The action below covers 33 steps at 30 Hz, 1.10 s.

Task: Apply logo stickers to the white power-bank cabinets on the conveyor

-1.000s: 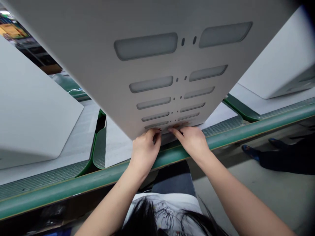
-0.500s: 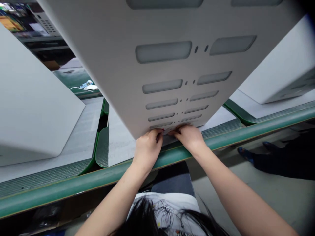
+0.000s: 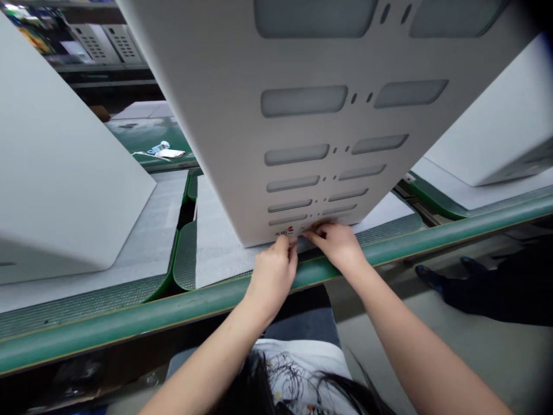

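The large pale grey metal panel with slotted recesses (image 3: 242, 115) leans up and away, its near edge resting on a white foam sheet (image 3: 216, 248) in a green-rimmed tray (image 3: 184, 259), probably to spare the finish. The right hand (image 3: 339, 246) presses flat, fingers extended, on that edge. The left hand (image 3: 273, 274) is curled beside a small red logo mark (image 3: 285, 231) (whether it pinches anything, I cannot tell). Neighbouring trays hold similar panels (image 3: 56, 173).
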### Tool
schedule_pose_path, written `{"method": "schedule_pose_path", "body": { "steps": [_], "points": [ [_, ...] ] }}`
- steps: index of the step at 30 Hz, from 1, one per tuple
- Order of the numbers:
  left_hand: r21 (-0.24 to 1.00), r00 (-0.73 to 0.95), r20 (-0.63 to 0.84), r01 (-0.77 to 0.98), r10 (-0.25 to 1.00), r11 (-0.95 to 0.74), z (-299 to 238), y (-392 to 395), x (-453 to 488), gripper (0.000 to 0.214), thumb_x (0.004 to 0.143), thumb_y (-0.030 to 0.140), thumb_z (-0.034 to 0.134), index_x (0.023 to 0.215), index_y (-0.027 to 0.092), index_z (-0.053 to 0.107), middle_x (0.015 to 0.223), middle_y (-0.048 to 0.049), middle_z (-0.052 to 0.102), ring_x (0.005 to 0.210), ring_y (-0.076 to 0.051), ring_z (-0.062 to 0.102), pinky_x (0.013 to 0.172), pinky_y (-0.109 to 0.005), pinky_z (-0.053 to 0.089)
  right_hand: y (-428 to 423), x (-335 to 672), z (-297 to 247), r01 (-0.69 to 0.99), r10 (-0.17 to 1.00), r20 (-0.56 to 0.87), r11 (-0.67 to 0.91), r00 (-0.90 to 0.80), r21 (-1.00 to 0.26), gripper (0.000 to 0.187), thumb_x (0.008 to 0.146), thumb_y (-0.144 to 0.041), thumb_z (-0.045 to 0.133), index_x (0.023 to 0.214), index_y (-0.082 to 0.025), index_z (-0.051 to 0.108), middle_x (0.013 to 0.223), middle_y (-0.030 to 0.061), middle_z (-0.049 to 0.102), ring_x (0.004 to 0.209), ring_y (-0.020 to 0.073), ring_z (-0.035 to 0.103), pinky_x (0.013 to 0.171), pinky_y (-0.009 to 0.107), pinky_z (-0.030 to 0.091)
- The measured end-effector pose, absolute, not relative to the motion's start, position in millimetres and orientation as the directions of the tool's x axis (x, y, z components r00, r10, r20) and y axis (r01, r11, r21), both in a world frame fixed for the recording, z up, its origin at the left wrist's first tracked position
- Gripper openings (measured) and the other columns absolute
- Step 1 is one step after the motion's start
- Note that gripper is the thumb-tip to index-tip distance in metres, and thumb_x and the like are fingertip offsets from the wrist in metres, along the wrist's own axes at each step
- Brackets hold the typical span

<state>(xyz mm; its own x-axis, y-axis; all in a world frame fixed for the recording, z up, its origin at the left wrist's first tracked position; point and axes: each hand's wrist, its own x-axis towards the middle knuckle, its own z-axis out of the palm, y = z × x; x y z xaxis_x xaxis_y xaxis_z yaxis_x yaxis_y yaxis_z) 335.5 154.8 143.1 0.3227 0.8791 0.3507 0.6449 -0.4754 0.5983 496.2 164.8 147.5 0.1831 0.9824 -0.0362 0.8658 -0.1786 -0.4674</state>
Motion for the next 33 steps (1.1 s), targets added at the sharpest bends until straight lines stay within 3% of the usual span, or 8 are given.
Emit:
{"method": "schedule_pose_path", "body": {
  "steps": [2, 5, 15, 23, 26, 29, 33],
  "points": [
    [0.536, 0.396, 0.340, 0.664, 0.853, -0.522, 142, 150, 341, 0.013, 0.083, 0.008, 0.048, 0.092, 0.011, 0.057, 0.089, -0.0098, 0.070, 0.074, -0.023, 0.068, 0.065, -0.036, 0.057, 158, 499, 146, 0.654, 0.976, -0.029, -0.168, 0.218, -0.737, 0.039, 0.080, -0.050, 0.051, 0.068, -0.015, 0.063, 0.059, 0.0046, 0.061, 0.058, 0.0174, 0.057, 0.055, 0.027, 0.036],
    [0.458, 0.484, 0.291, 0.687, 0.825, -0.564, 142, 146, 350, 0.018, 0.084, 0.005, 0.043, 0.096, 0.009, 0.056, 0.085, -0.0106, 0.069, 0.070, -0.023, 0.068, 0.061, -0.036, 0.057, 150, 498, 147, 0.444, 0.976, -0.037, -0.130, 0.213, -0.886, 0.044, 0.075, -0.056, 0.052, 0.073, -0.015, 0.066, 0.060, 0.0037, 0.061, 0.057, 0.0158, 0.055, 0.054, 0.026, 0.038],
    [0.355, 0.606, 0.239, 0.673, 0.759, -0.649, 144, 141, 360, 0.026, 0.083, 0.000, 0.037, 0.101, 0.008, 0.053, 0.083, -0.0079, 0.066, 0.068, -0.021, 0.066, 0.061, -0.035, 0.056, 144, 497, 146, 0.589, 0.963, 0.128, -0.038, 0.238, -0.808, 0.027, 0.073, -0.040, 0.055, 0.069, -0.017, 0.068, 0.068, 0.0036, 0.065, 0.061, 0.0156, 0.056, 0.064, 0.028, 0.041],
    [0.314, 0.621, 0.307, 0.650, 0.722, -0.692, 144, 133, 370, 0.020, 0.083, 0.005, 0.041, 0.096, 0.011, 0.056, 0.073, -0.0051, 0.065, 0.062, -0.019, 0.063, 0.057, -0.033, 0.054, 132, 513, 153, 0.610, 0.963, 0.091, -0.086, 0.253, -0.788, 0.028, 0.070, -0.041, 0.054, 0.065, -0.016, 0.065, 0.064, 0.0034, 0.063, 0.058, 0.0150, 0.054, 0.060, 0.027, 0.040],
    [0.319, 0.649, 0.412, 0.556, 0.640, -0.768, 142, 129, 379, 0.016, 0.084, 0.008, 0.042, 0.089, 0.012, 0.057, 0.075, -0.0052, 0.065, 0.069, -0.017, 0.063, 0.071, -0.033, 0.054, 124, 526, 156, 0.570, 0.956, 0.019, -0.159, 0.293, -0.806, 0.031, 0.065, -0.045, 0.055, 0.065, -0.016, 0.065, 0.066, 0.0050, 0.064, 0.060, 0.0167, 0.056, 0.058, 0.027, 0.041],
    [0.348, 0.650, 0.484, 0.471, 0.586, -0.810, 141, 126, 388, 0.017, 0.084, 0.009, 0.044, 0.094, 0.011, 0.057, 0.090, -0.0057, 0.067, 0.084, -0.016, 0.063, 0.089, -0.033, 0.049, 116, 538, 157, 0.515, 0.941, -0.050, -0.227, 0.334, -0.827, 0.033, 0.062, -0.046, 0.056, 0.068, -0.015, 0.066, 0.069, 0.0063, 0.065, 0.063, 0.0181, 0.057, 0.058, 0.028, 0.042],
    [0.395, 0.644, 0.486, 0.441, 0.591, -0.806, 142, 122, 394, 0.022, 0.083, 0.009, 0.045, 0.101, 0.012, 0.057, 0.102, -0.0056, 0.067, 0.100, -0.017, 0.059, 0.096, -0.035, 0.044, 107, 546, 156, 0.462, 0.942, -0.057, -0.214, 0.331, -0.861, 0.032, 0.062, -0.045, 0.057, 0.067, -0.014, 0.064, 0.068, 0.0062, 0.064, 0.062, 0.0171, 0.056, 0.060, 0.027, 0.043]
  ]
}}
